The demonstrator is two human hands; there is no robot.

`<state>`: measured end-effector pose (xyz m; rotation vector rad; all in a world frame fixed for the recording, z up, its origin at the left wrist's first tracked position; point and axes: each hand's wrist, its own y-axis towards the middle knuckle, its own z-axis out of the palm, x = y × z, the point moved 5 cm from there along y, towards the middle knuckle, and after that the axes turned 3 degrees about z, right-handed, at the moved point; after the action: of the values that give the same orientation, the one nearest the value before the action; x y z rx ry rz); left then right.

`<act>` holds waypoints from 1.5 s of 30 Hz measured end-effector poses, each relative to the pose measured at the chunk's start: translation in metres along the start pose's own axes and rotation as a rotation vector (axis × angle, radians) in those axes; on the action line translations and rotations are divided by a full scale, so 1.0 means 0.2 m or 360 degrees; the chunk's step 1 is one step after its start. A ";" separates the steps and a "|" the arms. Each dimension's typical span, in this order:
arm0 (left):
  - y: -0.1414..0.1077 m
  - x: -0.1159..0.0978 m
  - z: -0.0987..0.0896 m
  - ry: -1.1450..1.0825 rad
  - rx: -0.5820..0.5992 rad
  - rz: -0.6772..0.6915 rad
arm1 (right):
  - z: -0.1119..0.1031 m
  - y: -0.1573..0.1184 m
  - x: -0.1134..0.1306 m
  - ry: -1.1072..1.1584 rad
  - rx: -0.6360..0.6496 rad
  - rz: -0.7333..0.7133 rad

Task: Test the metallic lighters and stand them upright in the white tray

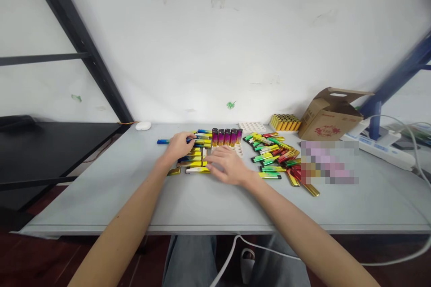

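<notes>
My left hand (181, 145) is closed, its fingertips pinching at a blue-and-yellow lighter in the left-hand group. Another blue lighter (162, 141) sticks out to the left of that hand. My right hand (227, 165) has its fingers stretched and the thumb apart, hovering over or touching the right edge of the same group; nothing is visibly held in it. Beneath its fingertips lie yellow-and-silver lighters (198, 170). Behind the right hand, several purple-and-yellow lighters (227, 136) stand upright in a white holed tray (239, 150), which the hand partly covers.
Right of my hands is a loose pile of green, red and gold lighters (274, 157). Against the wall stand another white holed tray (252, 127), a full block of yellow lighters (285, 123) and an open cardboard box (328, 119). A power strip (380, 150) with cables lies at right, a white case (143, 126) at left.
</notes>
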<state>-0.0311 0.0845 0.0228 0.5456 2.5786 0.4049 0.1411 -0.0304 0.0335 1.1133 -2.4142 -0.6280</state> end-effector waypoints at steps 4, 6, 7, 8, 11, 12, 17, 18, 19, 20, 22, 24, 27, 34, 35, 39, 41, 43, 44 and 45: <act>-0.01 -0.01 0.00 -0.0021 -0.0046 -0.0017 | 0.08 0.00 0.05 0.0106 0.0174 -0.0154; -0.01 -0.02 -0.01 -0.0012 -0.0064 -0.0005 | 0.10 0.00 0.04 0.0112 0.0217 -0.0149; -0.01 -0.02 -0.01 -0.0008 -0.0073 0.0002 | 0.10 0.00 0.03 0.0113 0.0236 -0.0124; -0.01 -0.03 -0.01 -0.0007 -0.0079 0.0009 | 0.10 0.00 0.02 0.0113 0.0251 -0.0091; -0.01 -0.03 -0.01 -0.0006 -0.0070 0.0017 | 0.09 0.00 -0.02 0.0112 0.0293 0.0018; -0.01 -0.03 -0.01 0.0000 -0.0065 0.0023 | 0.09 0.00 -0.03 0.0113 0.0312 0.0050; -0.01 -0.05 0.00 0.0054 -0.0059 0.0066 | 0.09 -0.01 -0.06 0.0133 0.0373 0.0207; -0.01 -0.05 0.01 0.0063 -0.0063 0.0070 | 0.09 -0.01 -0.06 0.0135 0.0380 0.0233; -0.01 -0.04 0.01 0.0068 -0.0069 0.0072 | 0.09 -0.01 -0.06 0.0136 0.0387 0.0256; -0.01 -0.04 0.01 0.0071 -0.0076 0.0070 | 0.09 -0.01 -0.07 0.0138 0.0394 0.0276; -0.01 -0.04 0.02 0.0068 -0.0086 0.0052 | 0.09 -0.02 -0.07 0.0147 0.0405 0.0309; 0.00 -0.03 0.02 0.0062 -0.0086 0.0032 | 0.10 -0.02 -0.08 0.0169 0.0412 0.0355; 0.00 -0.04 0.02 0.0059 -0.0084 0.0031 | 0.10 -0.02 -0.09 0.0263 0.0451 0.0437; -0.01 -0.05 0.01 0.0027 -0.0068 0.0015 | 0.11 -0.02 -0.06 0.0412 0.0510 0.0354; -0.01 -0.05 0.02 0.0020 -0.0069 0.0012 | 0.10 -0.02 -0.05 0.0407 0.0493 0.0307; -0.01 -0.05 0.02 0.0031 -0.0104 0.0008 | 0.06 -0.01 -0.03 0.0499 0.0292 0.0264; -0.01 -0.05 0.01 0.0043 -0.0123 0.0014 | 0.04 -0.01 -0.05 0.0677 0.0111 0.0414; -0.01 -0.05 0.01 0.0055 -0.0126 0.0023 | 0.01 -0.01 -0.09 0.0912 -0.0083 0.0645; -0.01 -0.05 0.01 0.0061 -0.0125 0.0027 | 0.01 -0.01 -0.12 0.1048 -0.0170 0.0759; -0.01 -0.06 0.01 0.0065 -0.0122 0.0028 | 0.00 -0.01 -0.14 0.1201 -0.0246 0.0859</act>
<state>-0.0216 0.0780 0.0244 0.5387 2.5867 0.5241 0.1589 -0.0103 0.0266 0.4604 -1.8304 -0.1563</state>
